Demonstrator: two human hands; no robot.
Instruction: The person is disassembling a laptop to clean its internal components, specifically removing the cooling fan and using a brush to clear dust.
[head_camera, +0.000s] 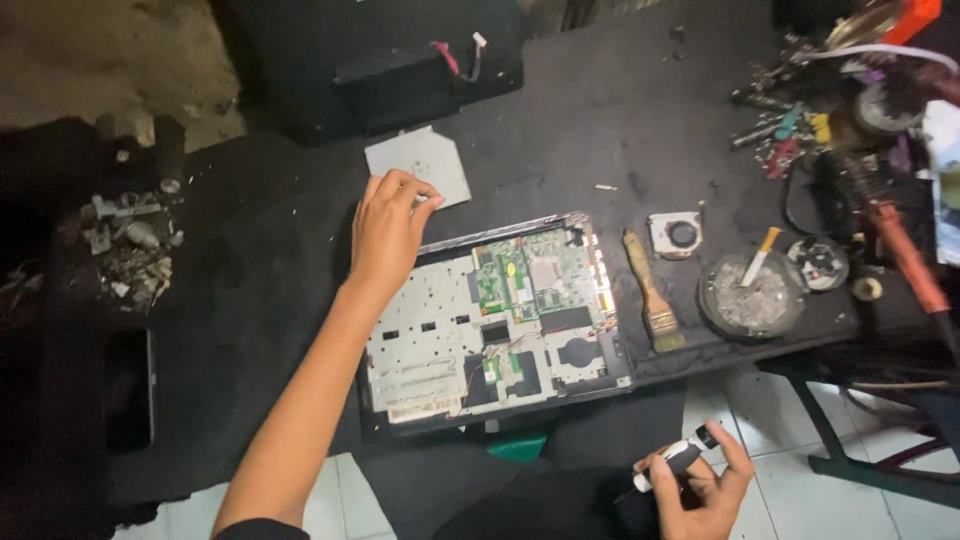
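On the dark counter (620, 110) we see a wooden-handled paintbrush (652, 292), a small square cooling fan (678, 234), a round glass ashtray (752, 296) holding a cigarette (760, 254), and a grey square metal plate (425, 160).

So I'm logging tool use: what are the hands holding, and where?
Right hand grips a screwdriver by its handle; left hand holds nothing, resting on the opened laptop.

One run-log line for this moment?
left hand: on opened laptop corner | right hand: holds screwdriver | paintbrush, fan beside laptop

Opened laptop (500, 320) flat on table; screwdriver (678, 460) tilted.
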